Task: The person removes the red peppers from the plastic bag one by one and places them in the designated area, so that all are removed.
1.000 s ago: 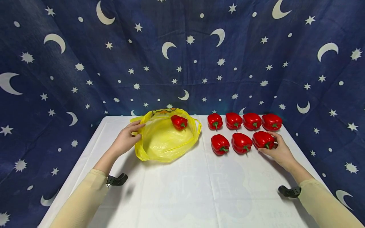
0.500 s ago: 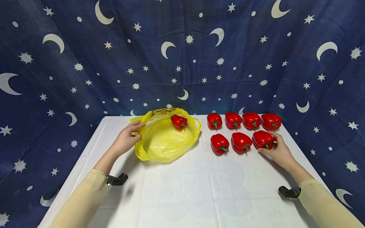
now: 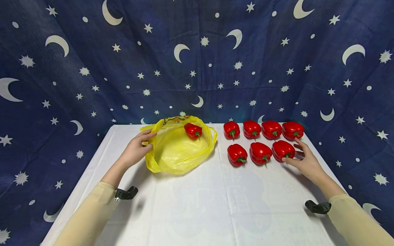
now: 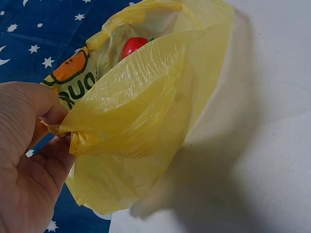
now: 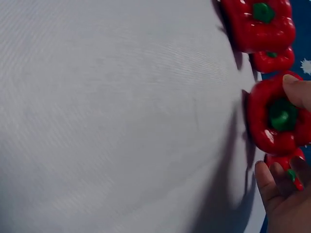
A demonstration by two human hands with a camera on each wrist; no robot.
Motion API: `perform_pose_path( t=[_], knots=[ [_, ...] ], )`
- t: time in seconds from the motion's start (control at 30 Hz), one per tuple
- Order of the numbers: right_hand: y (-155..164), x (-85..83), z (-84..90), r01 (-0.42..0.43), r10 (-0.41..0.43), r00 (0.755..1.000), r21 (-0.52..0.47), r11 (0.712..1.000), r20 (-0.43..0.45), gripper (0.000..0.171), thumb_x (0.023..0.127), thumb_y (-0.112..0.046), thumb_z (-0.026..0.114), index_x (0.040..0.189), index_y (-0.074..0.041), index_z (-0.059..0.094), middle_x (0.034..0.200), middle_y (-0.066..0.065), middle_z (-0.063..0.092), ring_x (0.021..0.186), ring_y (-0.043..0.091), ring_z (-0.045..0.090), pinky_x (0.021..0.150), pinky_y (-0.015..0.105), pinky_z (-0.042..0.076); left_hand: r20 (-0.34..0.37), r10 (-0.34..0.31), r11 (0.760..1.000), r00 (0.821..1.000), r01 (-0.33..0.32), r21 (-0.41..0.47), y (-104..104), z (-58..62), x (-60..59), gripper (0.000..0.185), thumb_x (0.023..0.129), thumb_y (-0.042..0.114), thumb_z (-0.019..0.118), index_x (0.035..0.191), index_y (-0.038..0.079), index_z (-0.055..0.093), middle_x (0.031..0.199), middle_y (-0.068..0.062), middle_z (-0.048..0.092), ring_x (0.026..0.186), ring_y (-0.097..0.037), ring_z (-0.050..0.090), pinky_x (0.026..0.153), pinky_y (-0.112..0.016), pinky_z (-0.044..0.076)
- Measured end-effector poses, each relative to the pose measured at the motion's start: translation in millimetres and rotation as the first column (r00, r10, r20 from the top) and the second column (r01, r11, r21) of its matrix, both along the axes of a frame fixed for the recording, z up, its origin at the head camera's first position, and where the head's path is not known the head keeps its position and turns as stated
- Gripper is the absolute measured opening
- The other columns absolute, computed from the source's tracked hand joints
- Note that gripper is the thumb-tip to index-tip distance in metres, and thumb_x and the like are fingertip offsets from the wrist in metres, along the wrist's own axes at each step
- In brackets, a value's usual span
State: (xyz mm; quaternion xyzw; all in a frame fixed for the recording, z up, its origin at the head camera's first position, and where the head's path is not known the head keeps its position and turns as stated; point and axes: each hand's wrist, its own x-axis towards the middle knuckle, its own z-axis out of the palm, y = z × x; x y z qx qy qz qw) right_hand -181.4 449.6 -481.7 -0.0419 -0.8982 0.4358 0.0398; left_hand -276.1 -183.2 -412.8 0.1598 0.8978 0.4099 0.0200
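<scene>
My left hand [image 3: 135,147] pinches the left rim of a yellow plastic bag [image 3: 172,157], its mouth spread wide. Inside the bag, against the far side, lies a red bell pepper [image 3: 193,131] with a green stem. At the right, my right hand [image 3: 309,164] is beside the rightmost pepper [image 3: 281,150] of the front row. The thumb overlaps that pepper in the right wrist view, while the other fingers stand apart from it. The left wrist view shows the bag's edge [image 4: 68,138] caught between thumb and fingers.
Next to that pepper in the front row lie a middle pepper [image 3: 260,153] and a left pepper [image 3: 237,154]. Behind them runs a back row of several red peppers [image 3: 271,130]. A white cloth [image 3: 197,212] covers the table. A blue star-and-moon curtain [image 3: 197,78] hangs behind.
My right hand has loosened from the front-row pepper and shifted slightly right, its fingers spreading away. The pepper stays in place. My left hand and the bag have not moved.
</scene>
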Motion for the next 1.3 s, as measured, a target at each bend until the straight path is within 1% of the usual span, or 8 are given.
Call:
perform_pose_path(
  t=[0.13,0.3,0.4,0.53,0.67,0.9,1.13,1.3],
  knots=[
    [2,0.1,10.1,0.046,-0.045,0.999,0.01,0.999,-0.023,0.101,0.095,-0.038,0.073,0.164,-0.006,0.006,0.158,0.033,0.026,0.134,0.055,0.035,0.098,0.06,0.047,-0.008,-0.001,1.0,1.0,0.001,-0.004,0,1.9,-0.2,0.052,0.096,0.008,0.057,0.148,0.004,0.054,0.161,-0.01,0.037,0.126,-0.034,0.052,0.101,-0.053,0.049],
    [-9,-2.7,29.1,0.094,-0.088,0.985,0.028,0.995,-0.149,0.088,0.099,-0.037,0.067,0.164,-0.007,0.015,0.154,0.029,0.036,0.133,0.045,0.04,0.093,0.016,0.044,-0.022,-0.003,1.0,1.0,0.003,-0.002,1,4.9,-0.2,0.052,0.096,0.008,0.057,0.148,0.004,0.054,0.161,-0.01,0.037,0.127,-0.034,0.052,0.1,-0.052,0.049],
    [-23,-6.9,42.2,0.076,-0.069,0.968,0.02,0.997,-0.24,0.079,0.1,-0.031,0.067,0.162,-0.007,0.024,0.15,0.026,0.042,0.128,0.031,0.044,0.083,0.004,0.037,-0.029,-0.006,1.0,1.0,0.006,-0.002,2,6.5,-0.6,0.052,0.096,0.008,0.058,0.148,0.003,0.054,0.161,-0.01,0.038,0.126,-0.033,0.052,0.1,-0.052,0.049],
    [-52,-12.7,60.9,0.004,-0.002,0.956,0.007,1.0,-0.294,0.072,0.099,-0.025,0.069,0.16,-0.011,0.033,0.149,0.021,0.046,0.127,0.022,0.047,0.09,0.007,0.04,-0.035,-0.009,1.0,0.999,0.009,-0.005,3,7.9,-1.5,0.052,0.096,0.008,0.058,0.148,0.004,0.054,0.16,-0.008,0.038,0.125,-0.032,0.053,0.1,-0.051,0.05],
    [-87,-19.2,75.2,-0.095,0.087,0.954,-0.011,0.995,-0.288,0.068,0.097,-0.022,0.071,0.157,-0.016,0.039,0.149,0.012,0.049,0.131,0.029,0.048,0.096,0.012,0.043,-0.041,-0.017,1.0,0.999,0.017,-0.01,4,9.2,-2.1,0.052,0.096,0.008,0.057,0.148,0.004,0.054,0.16,-0.007,0.039,0.125,-0.031,0.053,0.099,-0.051,0.05],
    [-146,-34.9,81.5,-0.282,0.273,0.929,-0.003,0.959,-0.248,0.068,0.094,-0.022,0.074,0.154,-0.015,0.044,0.15,0.011,0.05,0.133,0.034,0.049,0.106,0.058,0.043,-0.032,-0.036,0.998,0.999,0.034,-0.051,4,9.8,0.4,0.052,0.097,0.007,0.055,0.148,0.005,0.054,0.161,-0.006,0.038,0.128,-0.031,0.053,0.1,-0.049,0.049],
    [-202,-51.0,76.2,-0.383,0.372,0.918,-0.057,0.922,-0.14,0.068,0.093,-0.028,0.075,0.153,-0.023,0.045,0.15,0.008,0.049,0.133,0.031,0.05,0.106,0.055,0.044,-0.02,-0.057,0.996,0.998,0.055,-0.075,7,8.8,4.6,0.052,0.096,0.006,0.054,0.148,0.005,0.054,0.163,-0.006,0.036,0.138,-0.032,0.046,0.098,-0.047,0.049],
    [-240,-70.5,69.7,-0.447,0.439,0.892,-0.064,0.892,-0.107,0.068,0.094,-0.024,0.073,0.155,-0.018,0.043,0.155,0.009,0.044,0.138,0.033,0.047,0.108,0.051,0.043,-0.037,-0.081,0.995,0.996,0.078,-0.064,10,8.3,6.2,0.052,0.095,0.005,0.054,0.147,0.005,0.055,0.162,-0.006,0.037,0.136,-0.031,0.048,0.094,-0.044,0.049]
  ],
)
